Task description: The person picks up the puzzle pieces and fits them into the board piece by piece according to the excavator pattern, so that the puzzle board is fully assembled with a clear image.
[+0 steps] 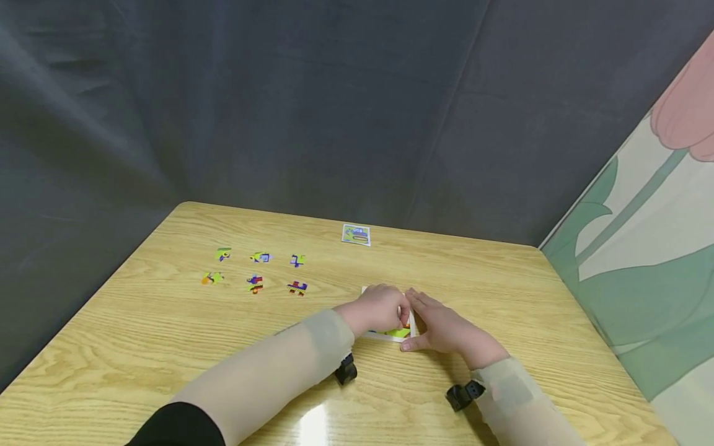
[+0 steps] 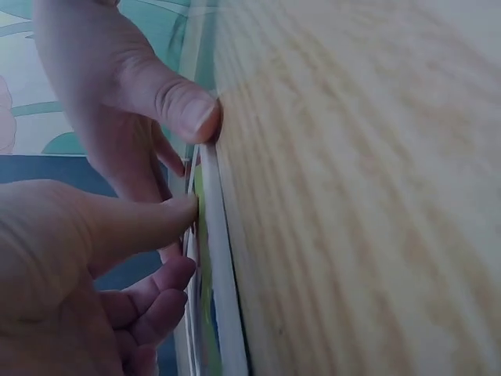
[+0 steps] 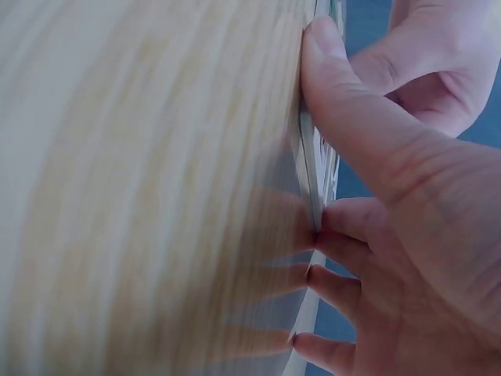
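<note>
A shallow puzzle tray [image 1: 385,337] with a white border lies on the table, with yellow-green and red printed pieces showing inside its near right part. My left hand [image 1: 382,308] reaches over it and covers most of it. Its thumb and curled fingers pinch a puzzle piece low against the tray; the piece [image 2: 196,233] is nearly hidden, only a thin reddish edge showing. My right hand [image 1: 446,328] holds the tray's right end, thumb at the near corner, fingers along the far right side. In the right wrist view its fingertips [image 3: 333,356] touch down beside the tray's edge.
Several loose puzzle pieces [image 1: 297,287] lie spread in two rows to the left. A small picture card [image 1: 356,235] showing a vehicle lies near the table's back edge. A dark curtain [image 1: 334,111] hangs behind the wooden table [image 1: 474,272]; a flower-patterned cloth [image 1: 658,248] is on the right.
</note>
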A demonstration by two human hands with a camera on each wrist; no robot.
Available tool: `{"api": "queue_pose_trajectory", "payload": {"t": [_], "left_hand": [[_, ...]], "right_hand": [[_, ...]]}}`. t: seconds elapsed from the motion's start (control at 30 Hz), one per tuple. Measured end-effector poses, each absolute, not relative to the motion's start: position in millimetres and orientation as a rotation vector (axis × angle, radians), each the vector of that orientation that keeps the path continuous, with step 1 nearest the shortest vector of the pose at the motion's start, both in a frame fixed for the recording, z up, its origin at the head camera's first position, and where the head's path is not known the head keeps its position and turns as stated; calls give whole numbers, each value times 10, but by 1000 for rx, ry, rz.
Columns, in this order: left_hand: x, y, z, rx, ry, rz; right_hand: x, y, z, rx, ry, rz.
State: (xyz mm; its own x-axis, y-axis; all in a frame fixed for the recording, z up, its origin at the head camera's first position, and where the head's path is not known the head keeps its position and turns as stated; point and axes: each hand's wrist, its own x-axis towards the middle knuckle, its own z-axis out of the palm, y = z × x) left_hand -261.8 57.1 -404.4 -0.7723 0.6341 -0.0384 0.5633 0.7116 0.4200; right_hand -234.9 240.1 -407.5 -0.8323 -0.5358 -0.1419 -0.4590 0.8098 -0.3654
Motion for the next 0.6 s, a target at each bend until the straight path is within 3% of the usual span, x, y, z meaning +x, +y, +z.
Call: {"api": "queue_pose_trajectory", "payload": {"t": [0.3,0.6], "left_hand": [[-2644,264,-3780,941,2739,622],[-3002,-1099,-3446,578,2984,790]], "right_hand": [[-2385,2448,-4088,-710,2738,-461],[-2388,2566,-4098,-676,2768,-447]]}}
